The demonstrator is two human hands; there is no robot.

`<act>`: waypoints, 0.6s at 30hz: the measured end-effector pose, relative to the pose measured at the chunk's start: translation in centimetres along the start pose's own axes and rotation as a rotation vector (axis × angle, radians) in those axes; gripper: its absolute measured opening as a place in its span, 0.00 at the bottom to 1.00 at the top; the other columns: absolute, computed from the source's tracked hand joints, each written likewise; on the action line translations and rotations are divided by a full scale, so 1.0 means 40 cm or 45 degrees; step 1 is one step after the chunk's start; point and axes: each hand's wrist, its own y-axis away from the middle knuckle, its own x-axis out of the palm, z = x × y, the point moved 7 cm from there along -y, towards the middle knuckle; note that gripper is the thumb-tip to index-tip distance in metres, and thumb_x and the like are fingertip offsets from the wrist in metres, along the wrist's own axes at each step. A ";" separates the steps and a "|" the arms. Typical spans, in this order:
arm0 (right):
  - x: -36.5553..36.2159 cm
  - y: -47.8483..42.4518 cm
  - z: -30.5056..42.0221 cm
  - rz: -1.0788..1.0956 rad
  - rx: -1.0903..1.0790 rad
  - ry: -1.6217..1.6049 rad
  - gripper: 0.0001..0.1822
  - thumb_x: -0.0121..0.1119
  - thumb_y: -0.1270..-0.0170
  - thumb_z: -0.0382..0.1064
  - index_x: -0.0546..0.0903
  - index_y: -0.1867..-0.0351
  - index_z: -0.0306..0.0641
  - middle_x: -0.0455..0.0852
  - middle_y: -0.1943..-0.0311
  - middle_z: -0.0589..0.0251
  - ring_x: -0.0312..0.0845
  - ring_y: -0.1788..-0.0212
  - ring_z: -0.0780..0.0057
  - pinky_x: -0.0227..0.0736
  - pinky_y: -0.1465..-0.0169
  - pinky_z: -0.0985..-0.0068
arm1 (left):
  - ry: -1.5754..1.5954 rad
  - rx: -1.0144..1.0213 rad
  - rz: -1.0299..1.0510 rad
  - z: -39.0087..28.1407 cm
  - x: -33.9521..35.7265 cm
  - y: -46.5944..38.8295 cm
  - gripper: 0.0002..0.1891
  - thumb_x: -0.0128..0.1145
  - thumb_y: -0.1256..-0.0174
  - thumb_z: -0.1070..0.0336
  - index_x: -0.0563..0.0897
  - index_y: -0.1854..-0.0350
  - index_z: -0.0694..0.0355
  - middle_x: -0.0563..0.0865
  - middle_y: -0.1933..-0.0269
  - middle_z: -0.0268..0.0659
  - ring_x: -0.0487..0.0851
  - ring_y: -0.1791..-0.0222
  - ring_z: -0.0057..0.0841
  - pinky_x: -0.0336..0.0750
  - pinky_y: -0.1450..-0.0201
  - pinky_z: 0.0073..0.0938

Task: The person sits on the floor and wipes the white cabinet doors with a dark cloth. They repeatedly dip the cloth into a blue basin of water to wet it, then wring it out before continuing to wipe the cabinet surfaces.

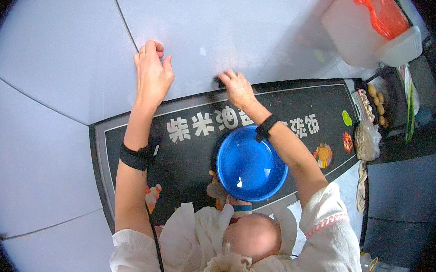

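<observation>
My left hand (154, 72), with a ring on one finger, reaches to a dark seam in a glossy pale panel (203, 27). Its fingers are curled, and whether they grip the seam's edge is hidden. Blurred by motion, my right hand (239, 89) pinches a small dark object (220, 82) close to the panel's lower part; what it is I cannot make out. A round blue plastic basin (252, 160) stands below my right wrist, with bright glints inside it. Under the basin lies a black mat (189, 157) bearing large white writing and food pictures.
At the top right is a whitish bin (346, 24) with an orange-red plastic bag (379, 7) over it. Potatoes (379, 105), a pack of mushrooms (366, 104) and green onions (410, 111) lie along the right. My bare knee (252, 236) is just below the basin.
</observation>
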 end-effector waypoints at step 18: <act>-0.281 -0.025 -0.047 -1.239 -0.156 -0.148 0.24 0.61 0.52 0.24 0.75 0.51 0.48 0.70 0.54 0.51 0.69 0.51 0.53 0.68 0.49 0.63 | 0.045 0.053 0.057 0.021 -0.001 0.012 0.13 0.54 0.46 0.77 0.72 0.57 0.64 0.77 0.62 0.42 0.71 0.58 0.37 0.66 0.51 0.35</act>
